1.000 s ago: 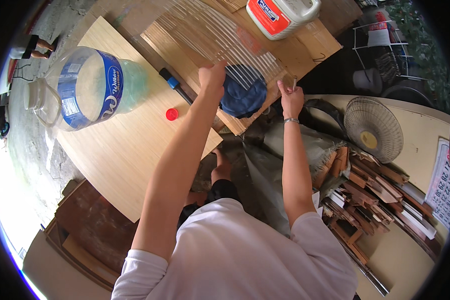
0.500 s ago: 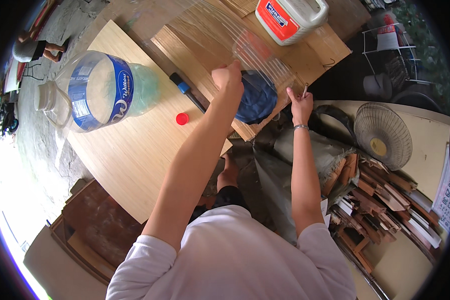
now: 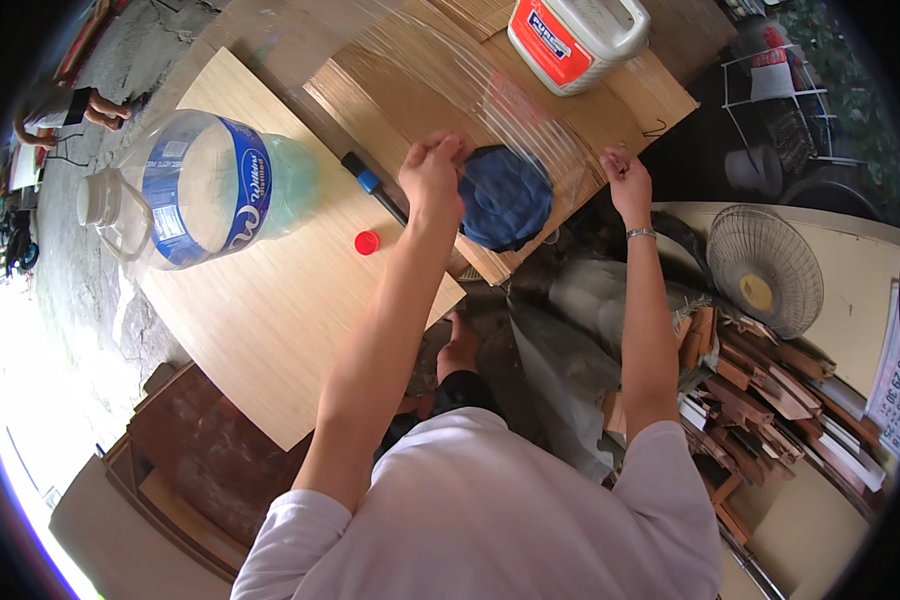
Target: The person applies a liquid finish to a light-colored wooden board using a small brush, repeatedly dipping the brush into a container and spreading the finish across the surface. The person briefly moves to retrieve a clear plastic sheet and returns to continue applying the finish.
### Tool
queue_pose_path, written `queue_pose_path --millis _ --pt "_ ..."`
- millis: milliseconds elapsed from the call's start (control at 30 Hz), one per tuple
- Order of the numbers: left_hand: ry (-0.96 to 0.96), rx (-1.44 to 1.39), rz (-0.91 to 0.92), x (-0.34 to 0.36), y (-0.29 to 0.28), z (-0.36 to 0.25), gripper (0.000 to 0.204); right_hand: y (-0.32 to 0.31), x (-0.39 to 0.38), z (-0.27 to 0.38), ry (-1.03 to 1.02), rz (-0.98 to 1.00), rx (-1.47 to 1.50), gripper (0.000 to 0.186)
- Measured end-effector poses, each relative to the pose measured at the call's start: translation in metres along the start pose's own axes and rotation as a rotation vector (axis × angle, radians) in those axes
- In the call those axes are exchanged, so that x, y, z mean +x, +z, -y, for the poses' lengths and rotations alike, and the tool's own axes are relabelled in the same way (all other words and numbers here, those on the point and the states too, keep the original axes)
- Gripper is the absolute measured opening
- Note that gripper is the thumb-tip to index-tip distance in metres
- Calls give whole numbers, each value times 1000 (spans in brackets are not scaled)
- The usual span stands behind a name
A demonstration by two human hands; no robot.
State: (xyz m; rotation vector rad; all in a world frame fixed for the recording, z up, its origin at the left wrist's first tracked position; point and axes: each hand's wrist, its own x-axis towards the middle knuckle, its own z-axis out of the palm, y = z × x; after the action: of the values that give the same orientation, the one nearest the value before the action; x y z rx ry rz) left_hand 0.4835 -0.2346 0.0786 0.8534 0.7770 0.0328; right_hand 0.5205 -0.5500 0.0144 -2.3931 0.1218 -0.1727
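Note:
My left hand [image 3: 433,180] is closed, its fingers curled beside a round, dark blue, crumpled-looking piece [image 3: 507,200]. That piece lies near the cardboard's corner, by a clear ribbed plastic sheet [image 3: 450,70]. Farther right, my right hand [image 3: 628,185] is closed in a pinch beyond the edge of the cardboard [image 3: 370,95]. Whatever either hand grips is too small or hidden to name. A black tool with a blue band [image 3: 367,180] rests left of my left hand, with a red cap [image 3: 367,243] just nearer.
A large clear bottle with a blue label [image 3: 195,190] lies on the pale wooden board [image 3: 260,310]. A white jug with a red label [image 3: 570,45] stands on the far cardboard. To the right are a fan [image 3: 765,270] and stacked wood scraps [image 3: 750,385]. Another person [image 3: 65,105] is far left.
My left hand has moved a little left and nearer, my right hand right and slightly farther away. More of the blue piece shows. A thin pale stick seen earlier at my right fingers no longer shows clearly.

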Motion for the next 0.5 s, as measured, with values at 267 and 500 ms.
queue_pose_path --millis 267,500 --pt "116 17 11 -68 -55 -1 13 17 31 41 -62 396 -87 70" --pt "154 65 18 -106 -81 -1 18 42 47 32 -134 425 -217 77"
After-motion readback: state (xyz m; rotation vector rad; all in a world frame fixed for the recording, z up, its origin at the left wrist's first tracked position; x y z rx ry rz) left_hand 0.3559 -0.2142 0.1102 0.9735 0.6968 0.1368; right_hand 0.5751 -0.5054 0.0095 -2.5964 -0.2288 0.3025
